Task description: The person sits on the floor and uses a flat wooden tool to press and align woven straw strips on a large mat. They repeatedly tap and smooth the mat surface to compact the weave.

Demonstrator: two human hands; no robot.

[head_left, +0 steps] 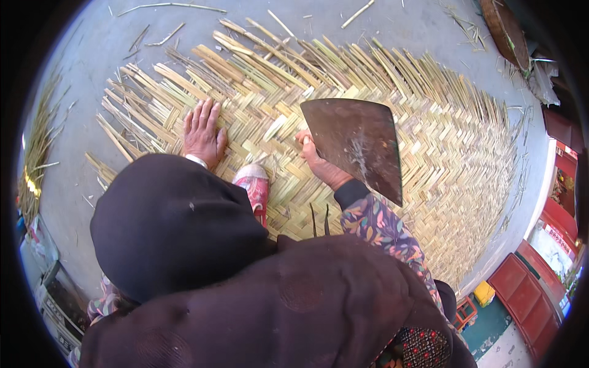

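A large herringbone mat (pixel 451 172) of pale split stalks is spread on the floor, its uncut ends sticking out along the far edge. My left hand (pixel 204 136) lies on it with fingers stretched out, near the loose ends at the left. My right hand (pixel 320 161) is closed at the left side of a cleaver (pixel 356 138) with a broad, dark, flared blade. The blade is over the mat's middle; the handle is mostly hidden by my fingers. A pink-and-white shoe (pixel 253 187) rests on the mat between my hands.
Two thin dark prongs (pixel 319 219) show beside my right sleeve. Loose stalks (pixel 173 6) lie on the grey floor (pixel 80 208); a bundle of stalks (pixel 38 147) is at the far left. A brown basket (pixel 506 34) stands far right. Red panels (pixel 524 300) are at lower right.
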